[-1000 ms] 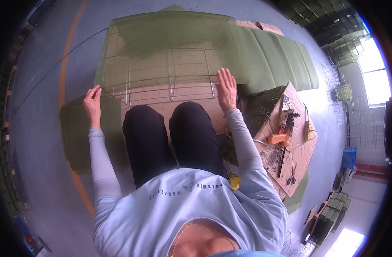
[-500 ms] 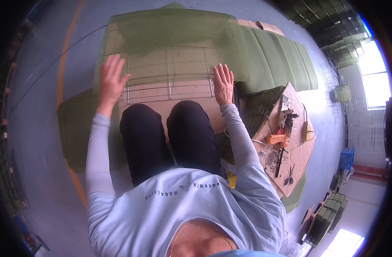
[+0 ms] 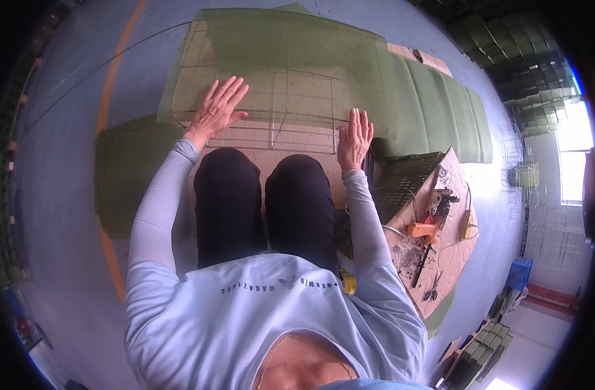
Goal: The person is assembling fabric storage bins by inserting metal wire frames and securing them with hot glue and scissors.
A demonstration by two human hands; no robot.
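A sheet of green mesh (image 3: 297, 49) lies spread over a wire frame (image 3: 273, 130) in front of my knees, and the thin metal rods show through it. My left hand (image 3: 215, 112) rests flat on the mesh near its left front part, fingers spread. At the right front of the mesh, my right hand (image 3: 356, 138) lies palm down with its fingers stretched out along the edge. Neither hand grips anything. Brown cardboard (image 3: 297, 140) lies beneath the frame.
More green mesh (image 3: 434, 107) is layered to the right, and another dark green piece (image 3: 132, 175) lies on the floor at left. On a cardboard-topped stand (image 3: 457, 240) at my right are an orange glue gun (image 3: 422, 229), black-handled scissors (image 3: 431, 292) and a yellow power strip (image 3: 466, 224).
My left hand has moved rightward, inward over the mesh. My right hand remains at the right front edge. The whole view has shifted slightly.
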